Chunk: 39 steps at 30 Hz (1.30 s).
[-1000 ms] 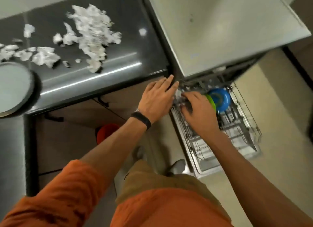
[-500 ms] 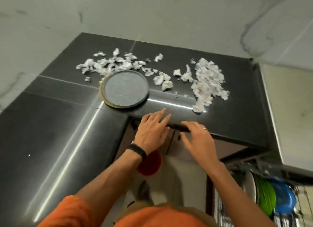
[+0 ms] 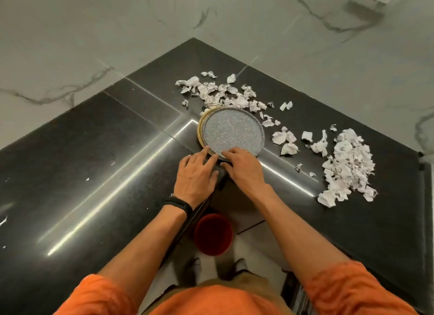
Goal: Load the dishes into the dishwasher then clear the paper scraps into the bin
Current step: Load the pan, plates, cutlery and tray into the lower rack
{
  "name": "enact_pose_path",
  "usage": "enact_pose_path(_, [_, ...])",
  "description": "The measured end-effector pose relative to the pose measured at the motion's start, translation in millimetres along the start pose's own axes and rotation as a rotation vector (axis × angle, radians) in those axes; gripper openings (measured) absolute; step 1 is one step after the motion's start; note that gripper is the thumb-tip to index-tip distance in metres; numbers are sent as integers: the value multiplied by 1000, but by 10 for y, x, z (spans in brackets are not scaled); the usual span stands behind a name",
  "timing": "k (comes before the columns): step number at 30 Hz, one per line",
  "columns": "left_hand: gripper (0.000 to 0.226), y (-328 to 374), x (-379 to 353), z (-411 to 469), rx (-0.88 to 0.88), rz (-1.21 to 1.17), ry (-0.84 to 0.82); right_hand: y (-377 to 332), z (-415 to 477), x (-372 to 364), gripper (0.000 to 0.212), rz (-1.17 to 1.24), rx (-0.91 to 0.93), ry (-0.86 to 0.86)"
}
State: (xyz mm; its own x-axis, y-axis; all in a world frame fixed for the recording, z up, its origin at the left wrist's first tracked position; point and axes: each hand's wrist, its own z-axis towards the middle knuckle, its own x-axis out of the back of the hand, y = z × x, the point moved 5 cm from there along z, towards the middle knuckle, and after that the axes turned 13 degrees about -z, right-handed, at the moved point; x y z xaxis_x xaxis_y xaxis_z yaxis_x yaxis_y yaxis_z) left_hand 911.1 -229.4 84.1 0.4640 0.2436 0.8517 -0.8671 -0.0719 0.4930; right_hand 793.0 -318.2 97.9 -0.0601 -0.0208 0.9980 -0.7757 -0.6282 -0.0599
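**A:** Black glossy worktop (image 3: 94,173), L-shaped. Person stands in the inner corner. Red bin (image 3: 213,234) on the floor right below that corner, by the feet.

**B:** Grips?

**A:** Both spread, nothing pinched. Left grip (image 3: 195,176) has its fingertips at the near rim of the stack. Right grip (image 3: 244,169) lies with fingers flat on the grey plate (image 3: 232,131), thumb at its front edge. Grey plate sits on a yellow-rimmed plate (image 3: 200,131), offset a little to the right.

**B:** Risk?

**A:** Stack is right at the worktop's inner edge. Slick stone, two loose plates. Drag only the top one and the lower one could slide off toward the bin. An uneven lift and they shear apart.

**B:** Paper?

**A:** Paper scraps (image 3: 211,93) crowd the stack's far rim. Big pile (image 3: 347,166) sits well to the right. A sweeping lift likely knocks scraps over the edge onto the floor.

**B:** Room to move?

**A:** Open to the left of the stack and straight back toward the body. The right is hemmed by scraps. Marble wall (image 3: 70,32) closes the far side.
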Motion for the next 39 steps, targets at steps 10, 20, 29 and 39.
enact_pose_path(10, [49, -262, 104, 13, 76, -10, 37, 80, 234, -349, 17, -229, 76, 76])
enact_pose_path(20, [65, -151, -10, 251, -18, -3, -39, 292, -198, 17, 22, -155, 5, 286])
enact_pose_path(29, [64, 534, -110, 460, -257, -141, 2, 671, -807, 498, 13, -193, -202, 537])
enact_pose_path(39, [47, 1838, -697, 302, -733, -294, -164, 1077, -2499, 588, 17, -336, -515, 520])
